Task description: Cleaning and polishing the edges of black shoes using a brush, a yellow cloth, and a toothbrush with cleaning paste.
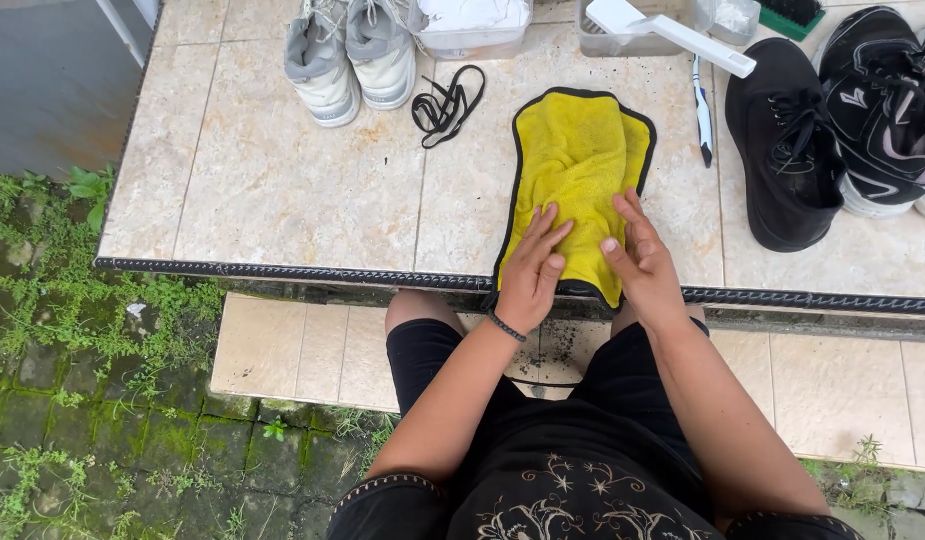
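A fluffy yellow microfibre cloth with black stitched edging [572, 170] lies folded on the glossy beige tiled ledge [282, 180], its near end hanging just over the ledge's dark ribbed rim. The left hand [532, 272] presses flat on the cloth's near left part, fingers straight and close together. The right hand [640, 262] rests on the near right part, fingers extended and slightly spread. Neither hand grips anything. A loose black shoelace [446, 104] lies far left of the cloth; a matte black lace-up shoe [787, 140] stands to the right.

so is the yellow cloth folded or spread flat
Folded: the cloth shows a doubled layer with a ridge down its middle, and both hands, left and right, press flat on its near end.
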